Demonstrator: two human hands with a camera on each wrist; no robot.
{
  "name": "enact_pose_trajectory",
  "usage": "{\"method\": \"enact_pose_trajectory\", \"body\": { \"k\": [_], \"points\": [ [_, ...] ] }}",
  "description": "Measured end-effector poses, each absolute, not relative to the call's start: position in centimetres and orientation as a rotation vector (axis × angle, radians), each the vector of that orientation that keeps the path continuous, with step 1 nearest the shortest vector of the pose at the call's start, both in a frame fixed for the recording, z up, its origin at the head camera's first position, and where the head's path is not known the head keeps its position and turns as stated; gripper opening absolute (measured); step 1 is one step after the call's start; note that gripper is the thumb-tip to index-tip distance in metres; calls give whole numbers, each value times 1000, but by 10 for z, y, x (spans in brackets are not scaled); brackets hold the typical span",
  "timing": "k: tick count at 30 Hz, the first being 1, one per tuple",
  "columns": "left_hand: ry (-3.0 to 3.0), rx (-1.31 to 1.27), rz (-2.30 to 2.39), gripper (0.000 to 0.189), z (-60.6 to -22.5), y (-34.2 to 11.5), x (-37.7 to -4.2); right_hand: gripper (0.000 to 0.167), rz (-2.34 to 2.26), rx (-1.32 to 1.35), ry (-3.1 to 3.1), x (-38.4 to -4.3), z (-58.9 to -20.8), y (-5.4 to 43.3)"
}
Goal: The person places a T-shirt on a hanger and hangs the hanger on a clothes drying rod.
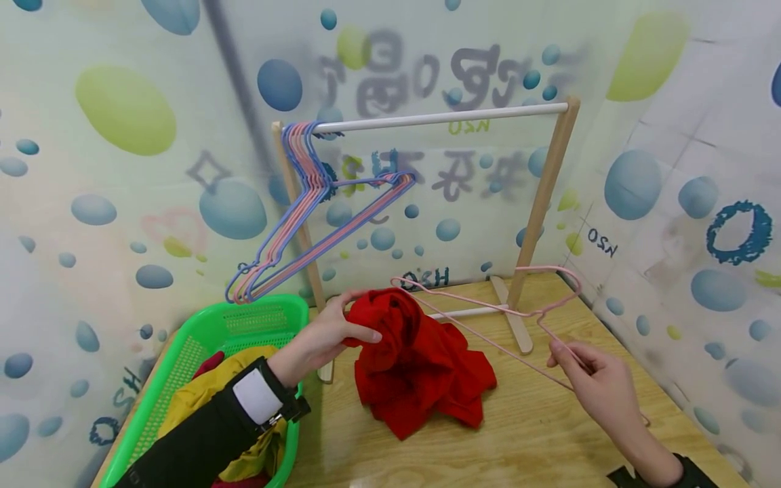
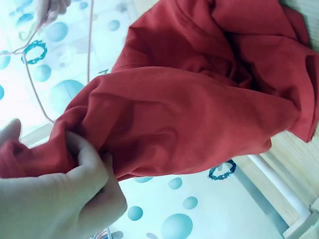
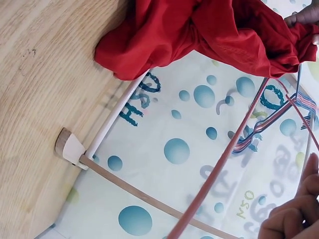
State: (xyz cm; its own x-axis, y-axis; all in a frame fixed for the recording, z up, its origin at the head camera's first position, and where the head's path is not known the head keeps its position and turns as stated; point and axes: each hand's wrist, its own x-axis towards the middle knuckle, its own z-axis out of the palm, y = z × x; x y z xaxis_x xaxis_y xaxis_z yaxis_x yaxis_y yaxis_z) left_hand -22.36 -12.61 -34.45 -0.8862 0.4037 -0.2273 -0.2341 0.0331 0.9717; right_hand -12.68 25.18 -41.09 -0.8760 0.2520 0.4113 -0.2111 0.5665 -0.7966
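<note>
Cloth of crumpled red fabric (image 1: pixel 430 366) is held over the pale wood-grain table (image 1: pixel 525 440), near the middle of the head view. Its upper left part is gripped by the left hand (image 1: pixel 323 332), with the thumb laid across the bunched folds; the rest is draped down to the right, and whether its lowest folds touch the table cannot be told. A thin pink triangular hanger (image 1: pixel 539 314) is pinched between the thumb and fingers of the right hand (image 1: pixel 598 386). One end of it is seen just beside the top of the red fabric — contact between the two cannot be made out. At the left, crumpled yellow fabric (image 1: pixel 207 379) and dark red fabric (image 1: pixel 209 364) are contained in a bright green perforated plastic basket (image 1: pixel 259 320). Blue and pink hangers (image 1: pixel 314 179) are hung close together on a round white rail (image 1: pixel 445 120) — at its left end — and the rail is carried by upright wooden posts (image 1: pixel 546 196).
</note>
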Motion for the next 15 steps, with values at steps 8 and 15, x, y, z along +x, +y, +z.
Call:
{"method": "enact_pose_trajectory", "body": {
  "k": [8,15],
  "points": [
    [2016,103,1999,39,-347,-135,-221,25,1301,-51,-2306,-124,-407,251],
    [2277,95,1896,25,-346,-142,-215,25,1316,8,-2278,-122,-405,249]
  ]
}}
